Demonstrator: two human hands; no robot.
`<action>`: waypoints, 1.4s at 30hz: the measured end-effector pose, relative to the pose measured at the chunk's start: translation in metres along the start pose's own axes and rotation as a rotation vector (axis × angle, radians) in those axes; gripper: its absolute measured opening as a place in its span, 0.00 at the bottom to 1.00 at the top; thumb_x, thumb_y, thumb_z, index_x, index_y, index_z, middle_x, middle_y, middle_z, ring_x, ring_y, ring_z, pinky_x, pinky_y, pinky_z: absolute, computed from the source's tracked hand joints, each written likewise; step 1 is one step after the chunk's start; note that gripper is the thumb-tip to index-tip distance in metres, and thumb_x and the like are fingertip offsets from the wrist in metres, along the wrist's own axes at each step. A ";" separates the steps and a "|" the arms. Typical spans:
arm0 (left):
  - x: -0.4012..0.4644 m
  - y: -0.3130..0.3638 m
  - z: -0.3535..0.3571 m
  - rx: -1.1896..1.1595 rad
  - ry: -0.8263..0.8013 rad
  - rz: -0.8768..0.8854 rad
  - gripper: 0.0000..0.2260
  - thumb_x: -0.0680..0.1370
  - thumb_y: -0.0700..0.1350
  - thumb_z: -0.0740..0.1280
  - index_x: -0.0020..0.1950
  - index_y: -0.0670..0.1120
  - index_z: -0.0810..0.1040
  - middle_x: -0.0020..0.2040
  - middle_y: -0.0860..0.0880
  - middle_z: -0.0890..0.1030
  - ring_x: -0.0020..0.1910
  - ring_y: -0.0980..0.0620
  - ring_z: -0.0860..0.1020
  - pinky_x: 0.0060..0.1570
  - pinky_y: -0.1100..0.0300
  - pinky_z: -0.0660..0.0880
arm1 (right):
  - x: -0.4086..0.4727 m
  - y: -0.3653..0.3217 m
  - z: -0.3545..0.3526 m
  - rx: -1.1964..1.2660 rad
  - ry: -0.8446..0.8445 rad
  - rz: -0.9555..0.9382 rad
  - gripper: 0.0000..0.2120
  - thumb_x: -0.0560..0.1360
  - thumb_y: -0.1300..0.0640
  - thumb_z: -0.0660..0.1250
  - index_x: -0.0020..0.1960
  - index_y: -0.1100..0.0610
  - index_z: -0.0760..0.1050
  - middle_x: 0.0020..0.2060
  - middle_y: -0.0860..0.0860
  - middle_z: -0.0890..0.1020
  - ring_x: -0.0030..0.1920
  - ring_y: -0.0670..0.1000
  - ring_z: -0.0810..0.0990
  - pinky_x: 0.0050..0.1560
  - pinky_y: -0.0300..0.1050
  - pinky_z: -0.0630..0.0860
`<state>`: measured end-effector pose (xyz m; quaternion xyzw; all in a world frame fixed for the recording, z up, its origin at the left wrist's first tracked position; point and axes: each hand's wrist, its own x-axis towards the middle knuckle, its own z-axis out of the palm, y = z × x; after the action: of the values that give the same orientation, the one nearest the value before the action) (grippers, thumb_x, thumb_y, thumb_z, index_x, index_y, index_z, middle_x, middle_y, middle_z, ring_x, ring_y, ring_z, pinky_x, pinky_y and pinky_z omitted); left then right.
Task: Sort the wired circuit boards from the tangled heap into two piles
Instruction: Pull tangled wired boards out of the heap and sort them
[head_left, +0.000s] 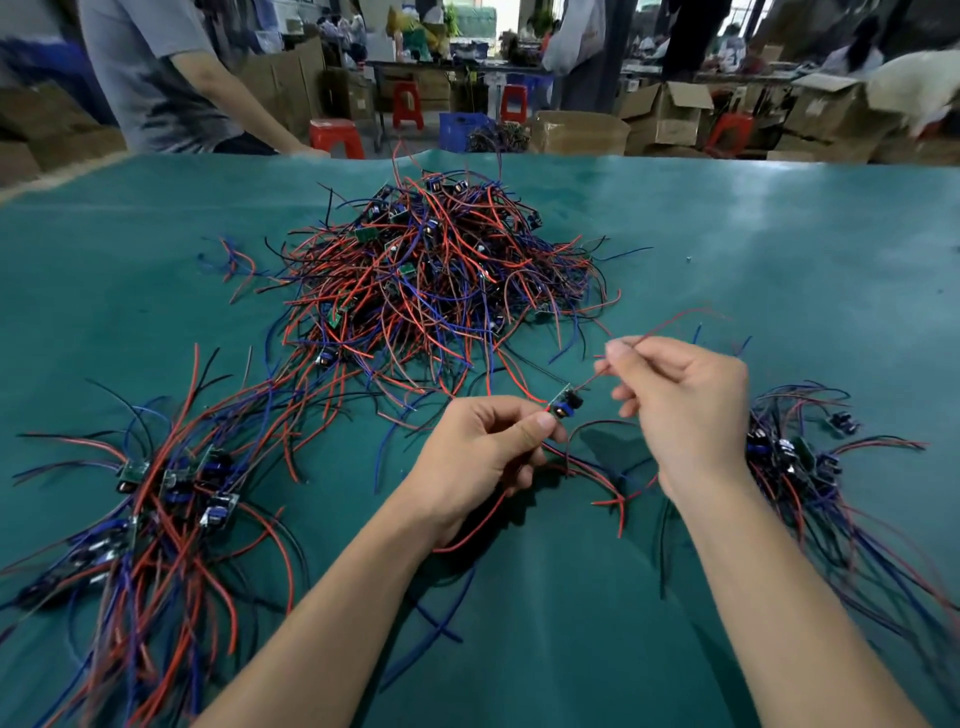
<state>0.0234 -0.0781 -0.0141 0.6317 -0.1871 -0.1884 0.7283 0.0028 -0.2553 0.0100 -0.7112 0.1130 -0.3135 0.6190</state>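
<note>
Your left hand (480, 457) pinched the little board (563, 405) while your right hand (680, 400) gripped its red wire (675, 319), so one hard yank could've ripped that lead off.

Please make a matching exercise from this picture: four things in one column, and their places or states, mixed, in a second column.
Things:
1. tangled heap
2. left pile
3. right pile
4. small board

Places or states:
A. held in the left hand
B. middle of the green table, far side
C. beside the right hand, which pinches a red wire
D. near the table's left edge

Pairs: 1-B, 2-D, 3-C, 4-A
</note>
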 end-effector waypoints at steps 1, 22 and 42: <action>-0.001 0.000 0.000 0.003 -0.015 0.000 0.09 0.80 0.42 0.67 0.41 0.45 0.83 0.29 0.49 0.74 0.23 0.56 0.70 0.24 0.67 0.65 | 0.004 0.001 -0.005 0.002 0.074 -0.030 0.11 0.78 0.63 0.72 0.38 0.52 0.84 0.34 0.49 0.87 0.29 0.46 0.78 0.28 0.37 0.73; -0.003 0.006 -0.004 0.126 -0.116 0.019 0.09 0.80 0.42 0.66 0.44 0.40 0.83 0.31 0.45 0.80 0.28 0.52 0.75 0.31 0.61 0.68 | -0.007 -0.022 -0.004 0.135 0.057 -0.007 0.08 0.74 0.64 0.76 0.42 0.52 0.84 0.33 0.44 0.86 0.36 0.44 0.81 0.35 0.36 0.76; -0.003 0.009 -0.001 0.170 -0.036 0.036 0.09 0.78 0.39 0.67 0.37 0.42 0.79 0.31 0.46 0.80 0.29 0.53 0.71 0.28 0.60 0.64 | 0.033 -0.024 0.094 -0.918 -0.557 0.019 0.08 0.73 0.47 0.75 0.44 0.51 0.83 0.48 0.53 0.86 0.53 0.57 0.84 0.54 0.47 0.79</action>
<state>0.0216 -0.0745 -0.0053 0.6843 -0.2267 -0.1703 0.6719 0.0780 -0.1923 0.0399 -0.9639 0.0764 -0.0256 0.2536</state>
